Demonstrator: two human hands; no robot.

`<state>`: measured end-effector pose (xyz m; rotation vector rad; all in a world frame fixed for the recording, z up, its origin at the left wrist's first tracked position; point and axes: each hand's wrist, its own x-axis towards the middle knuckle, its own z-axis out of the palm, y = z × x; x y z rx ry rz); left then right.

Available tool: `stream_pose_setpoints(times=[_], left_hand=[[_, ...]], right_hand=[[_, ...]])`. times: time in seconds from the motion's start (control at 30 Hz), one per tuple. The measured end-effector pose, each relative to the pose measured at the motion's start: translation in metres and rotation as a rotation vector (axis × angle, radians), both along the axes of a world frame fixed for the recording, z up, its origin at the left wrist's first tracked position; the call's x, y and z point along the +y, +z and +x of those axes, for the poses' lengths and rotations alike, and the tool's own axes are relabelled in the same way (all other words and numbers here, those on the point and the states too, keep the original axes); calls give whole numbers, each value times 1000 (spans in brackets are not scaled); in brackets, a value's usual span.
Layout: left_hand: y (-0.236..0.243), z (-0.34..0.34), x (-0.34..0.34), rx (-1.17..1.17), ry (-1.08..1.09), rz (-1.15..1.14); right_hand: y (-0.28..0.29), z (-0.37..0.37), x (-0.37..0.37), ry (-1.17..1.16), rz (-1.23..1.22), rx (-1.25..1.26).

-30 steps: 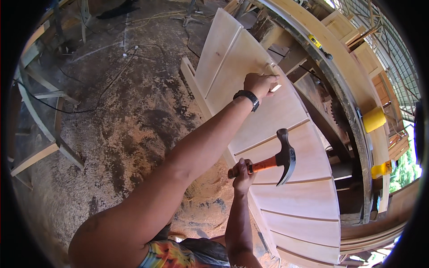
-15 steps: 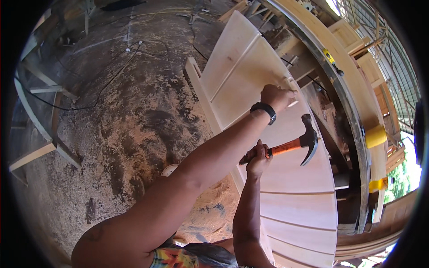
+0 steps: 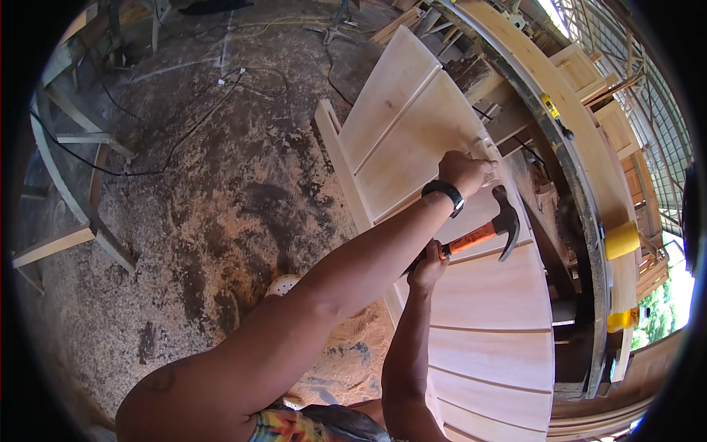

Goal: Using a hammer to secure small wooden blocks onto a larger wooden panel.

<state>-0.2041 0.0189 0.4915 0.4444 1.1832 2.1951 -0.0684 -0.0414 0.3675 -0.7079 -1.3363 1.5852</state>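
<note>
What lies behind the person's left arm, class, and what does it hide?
Behind the left arm are the grooved wooden panel, the sawdust-strewn floor and, partly showing, a white perforated object. The parts the arm covers cannot be seen.

A claw hammer (image 3: 475, 236), its handle orange and black, is held aslant over a long panel (image 3: 490, 287), the dark claw curving back toward its user. Narrow grooves cross the pale wood; near its right edge, a small stick (image 3: 480, 149) shows, partly hidden.
</note>
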Motion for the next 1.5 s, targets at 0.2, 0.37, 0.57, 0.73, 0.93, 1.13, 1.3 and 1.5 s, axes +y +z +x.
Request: stream_pose_setpoints(times=[0.2,0.37,0.57,0.73,0.93,1.13,1.3,1.5], left_hand=[[24,56,-9,55,14,-151],[8,113,-19,23,-65,-74],[5,169,-41,92,-355,-116],[15,173,-51,98,-459,-56],[26,172,-43,-67,-504,-31],[23,174,-38,-51,-412,8],[27,174,-41,-39,-483,-66],[24,176,-39,-79,-453,-39]], right_hand=[[-11,56,6,-91,57,35],[-24,101,-17,-171,27,-37],[-40,148,-29,-178,-11,260],[-21,155,-35,-197,52,238],[-12,160,-37,-213,68,235],[-2,159,-30,-110,-126,98],[0,158,-32,-131,-23,207],[7,173,-26,-89,-197,200]])
